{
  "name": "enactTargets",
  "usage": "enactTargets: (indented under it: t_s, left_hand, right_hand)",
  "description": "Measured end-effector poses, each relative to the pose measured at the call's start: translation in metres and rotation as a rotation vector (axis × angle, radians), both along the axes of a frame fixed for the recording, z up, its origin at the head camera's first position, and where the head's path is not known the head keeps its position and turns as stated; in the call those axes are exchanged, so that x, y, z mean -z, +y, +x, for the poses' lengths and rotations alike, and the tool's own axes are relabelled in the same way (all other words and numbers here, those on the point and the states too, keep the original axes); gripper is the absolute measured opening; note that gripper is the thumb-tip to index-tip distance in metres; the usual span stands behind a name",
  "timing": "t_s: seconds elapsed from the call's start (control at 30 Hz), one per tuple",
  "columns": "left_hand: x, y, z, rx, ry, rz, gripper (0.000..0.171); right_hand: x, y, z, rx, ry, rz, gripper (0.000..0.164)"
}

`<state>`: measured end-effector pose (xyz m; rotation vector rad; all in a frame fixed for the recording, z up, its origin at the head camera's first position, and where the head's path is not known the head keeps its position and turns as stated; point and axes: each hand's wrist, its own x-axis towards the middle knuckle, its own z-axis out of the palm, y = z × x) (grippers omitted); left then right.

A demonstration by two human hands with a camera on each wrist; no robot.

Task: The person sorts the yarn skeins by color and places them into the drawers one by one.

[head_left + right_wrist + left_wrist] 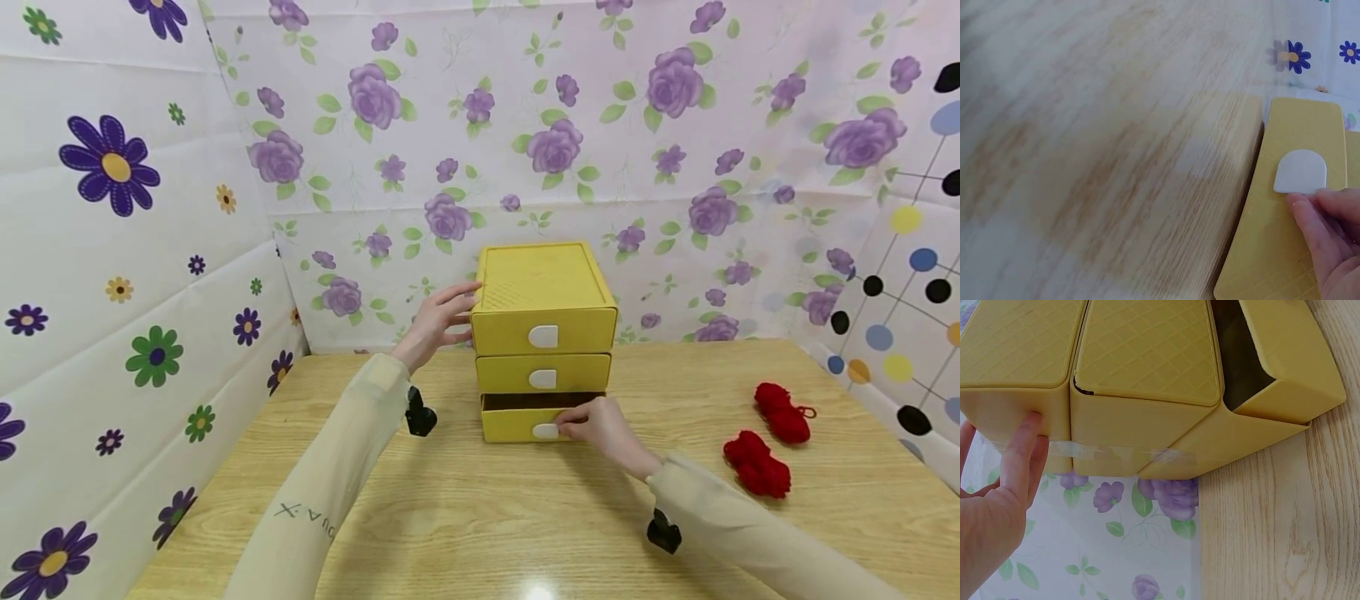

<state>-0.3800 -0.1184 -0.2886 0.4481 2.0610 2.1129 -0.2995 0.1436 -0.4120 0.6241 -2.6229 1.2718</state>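
Observation:
A yellow cabinet (pixel 545 279) with three stacked drawers stands on the table, each drawer bearing a white handle. Its bottom drawer (pixel 510 425) is partly pulled out, showing a dark inside. In the head view my right hand (pixel 603 429) is at that drawer's front, and the right wrist view has its thumb and fingertips pinching the edge of the white handle (pixel 1302 172). My left hand (pixel 438 321) rests with extended fingers against the upper left side of the cabinet; in the left wrist view the fingertips (pixel 1034 419) touch its side wall. The middle drawer (pixel 502 374) and top drawer (pixel 502 332) are closed.
Two red yarn bundles (pixel 782 413) (pixel 757 464) lie on the right part of the wooden table (pixel 480 517). A flowered cloth (pixel 420 167) hangs behind the cabinet, and patterned cloths line the left and right sides.

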Motion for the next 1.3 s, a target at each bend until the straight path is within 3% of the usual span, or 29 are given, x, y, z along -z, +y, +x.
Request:
enactTargets:
  t_s: [0.77, 1.0, 1.3]
  left_hand:
    - [-0.002, 0.002, 0.001, 0.008, 0.004, 0.007, 0.039]
    - [-0.005, 0.002, 0.005, 0.018, 0.0, 0.003, 0.041]
    - [-0.003, 0.001, 0.004, 0.015, 0.002, -0.003, 0.042]
  right_hand:
    - [-0.002, 0.003, 0.02, -0.042, -0.019, 0.009, 0.007]
    - [-0.003, 0.002, 0.03, -0.022, -0.034, 0.002, 0.005]
    - [-0.002, 0.001, 0.038, -0.023, -0.001, 0.027, 0.006]
